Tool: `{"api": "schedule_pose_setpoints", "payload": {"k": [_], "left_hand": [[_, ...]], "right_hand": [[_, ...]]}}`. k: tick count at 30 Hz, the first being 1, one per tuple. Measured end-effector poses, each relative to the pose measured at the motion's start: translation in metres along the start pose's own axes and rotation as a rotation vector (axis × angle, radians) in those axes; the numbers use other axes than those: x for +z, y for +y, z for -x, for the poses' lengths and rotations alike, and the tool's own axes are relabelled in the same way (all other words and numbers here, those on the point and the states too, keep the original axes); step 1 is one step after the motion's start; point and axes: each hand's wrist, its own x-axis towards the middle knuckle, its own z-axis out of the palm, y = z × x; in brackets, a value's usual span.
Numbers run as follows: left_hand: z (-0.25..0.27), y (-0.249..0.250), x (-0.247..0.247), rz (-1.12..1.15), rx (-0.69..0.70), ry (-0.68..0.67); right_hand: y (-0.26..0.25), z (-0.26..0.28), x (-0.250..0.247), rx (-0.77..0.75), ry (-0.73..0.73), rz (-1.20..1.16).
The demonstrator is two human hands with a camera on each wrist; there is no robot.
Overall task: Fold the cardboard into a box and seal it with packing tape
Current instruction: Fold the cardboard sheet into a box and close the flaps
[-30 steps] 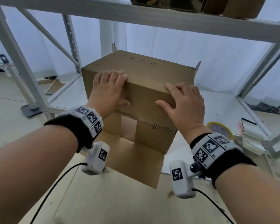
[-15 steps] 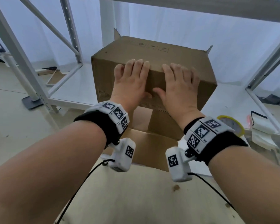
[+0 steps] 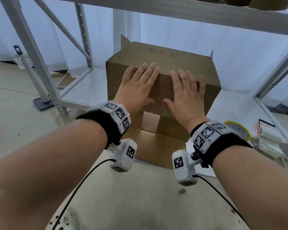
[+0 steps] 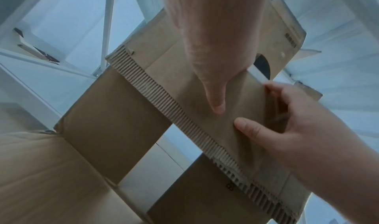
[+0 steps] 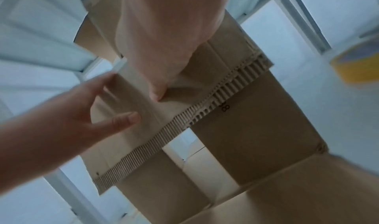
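Both flat, straight-fingered hands — left hand [image 3: 136, 87], right hand [image 3: 186, 93] — press one flap of the cardboard box [image 3: 163, 63] shut; the lower flap [image 3: 155, 146] is unfolded, the tape roll [image 3: 238, 130] right of the box unused.

soft backlit daylight; wrist views blurred.

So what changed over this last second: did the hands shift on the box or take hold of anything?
Both hands slid inward along the upper flap: the left hand rightward, the right hand leftward, until the thumbs nearly meet. Nothing gripped or released. The lower flap stays open, the tape roll untouched.
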Motion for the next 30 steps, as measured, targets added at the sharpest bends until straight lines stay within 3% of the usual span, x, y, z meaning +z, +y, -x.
{"api": "schedule_pose_setpoints", "payload": {"k": [6, 9, 10, 12, 15, 19, 23, 26, 30], "left_hand": [[0.034, -0.018, -0.014, 0.026, 0.020, -0.105], [0.066, -0.011, 0.004, 0.045, 0.062, -0.194], [0.077, -0.007, 0.013, 0.014, 0.089, -0.245], [0.097, 0.001, 0.035, -0.102, 0.147, -0.358], [0.113, 0.011, 0.058, -0.199, 0.202, -0.424], [0.115, 0.013, 0.066, -0.094, 0.272, -0.179], [0.113, 0.018, 0.076, -0.024, 0.334, -0.057], [0.114, 0.022, 0.080, 0.010, 0.283, -0.064], [0.104, 0.022, 0.057, 0.067, 0.339, 0.063]], "right_hand": [[-0.030, 0.026, -0.012, -0.189, 0.141, -0.103], [-0.043, 0.052, -0.003, -0.259, 0.071, -0.187], [-0.046, 0.060, 0.002, -0.291, -0.005, -0.179], [-0.048, 0.076, 0.012, -0.334, -0.313, -0.129], [-0.044, 0.098, 0.030, -0.218, -0.749, -0.089], [-0.040, 0.113, 0.050, -0.149, -1.008, -0.009], [-0.039, 0.110, 0.055, -0.174, -1.034, 0.019], [-0.041, 0.104, 0.051, -0.217, -1.050, 0.019], [-0.042, 0.093, 0.032, -0.317, -1.046, 0.049]]}}
